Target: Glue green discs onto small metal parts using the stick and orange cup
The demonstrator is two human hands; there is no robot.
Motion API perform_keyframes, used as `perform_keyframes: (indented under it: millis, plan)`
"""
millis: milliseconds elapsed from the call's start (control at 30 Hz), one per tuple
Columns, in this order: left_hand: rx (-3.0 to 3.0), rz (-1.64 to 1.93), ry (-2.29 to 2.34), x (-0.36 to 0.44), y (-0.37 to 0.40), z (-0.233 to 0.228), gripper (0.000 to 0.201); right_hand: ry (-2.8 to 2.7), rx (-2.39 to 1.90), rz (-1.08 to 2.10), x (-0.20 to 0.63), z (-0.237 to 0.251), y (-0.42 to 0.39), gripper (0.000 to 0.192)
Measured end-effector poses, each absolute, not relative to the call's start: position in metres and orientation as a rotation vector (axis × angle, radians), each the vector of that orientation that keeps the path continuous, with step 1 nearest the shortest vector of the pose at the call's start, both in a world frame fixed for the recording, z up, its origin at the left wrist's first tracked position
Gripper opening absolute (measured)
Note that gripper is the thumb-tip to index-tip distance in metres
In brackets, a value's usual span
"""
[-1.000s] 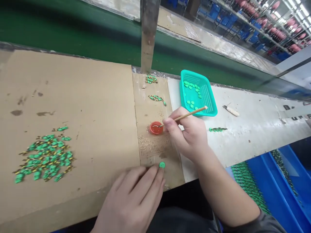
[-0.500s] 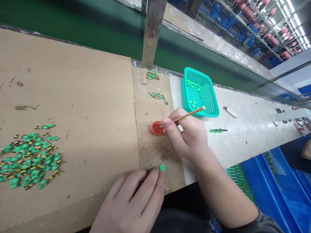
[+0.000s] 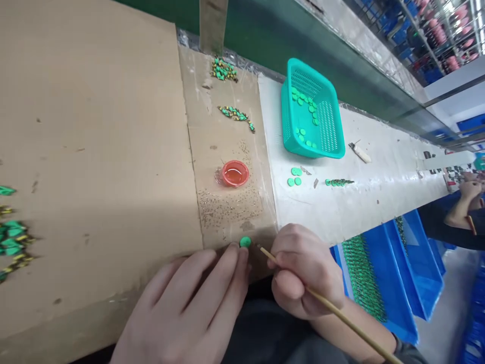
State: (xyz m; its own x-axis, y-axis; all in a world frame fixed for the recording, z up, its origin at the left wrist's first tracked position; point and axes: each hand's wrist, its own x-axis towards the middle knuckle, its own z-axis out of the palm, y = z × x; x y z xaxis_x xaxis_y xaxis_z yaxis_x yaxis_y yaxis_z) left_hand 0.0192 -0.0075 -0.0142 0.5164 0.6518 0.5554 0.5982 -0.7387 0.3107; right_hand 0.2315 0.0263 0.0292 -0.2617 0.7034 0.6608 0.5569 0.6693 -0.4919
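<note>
Left hand (image 3: 189, 308) flat on the cardboard (image 3: 94, 151), fingers stretched out and gripping nothing, fingertips (image 3: 242, 255) touching the green disc (image 3: 245, 242) at the near table edge. Right hand (image 3: 303, 273) curled tight round a thin stick (image 3: 341, 316), tip pointing at the disc from just beside it. Farther back: red cup (image 3: 235, 173) of liquid, teal basket (image 3: 312, 108) with more discs, three loose discs (image 3: 294, 177) on the white surface.
</note>
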Motion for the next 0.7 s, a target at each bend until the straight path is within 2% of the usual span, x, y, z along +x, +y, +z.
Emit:
perform_keyframes:
  millis: [700]
  plan:
    - [2.620, 1.057, 1.137, 0.0200, -0.0135, -0.0211, 0.029, -2.022, -0.934, 0.236, 0.2299, 0.0252, 0.0238, 0.032]
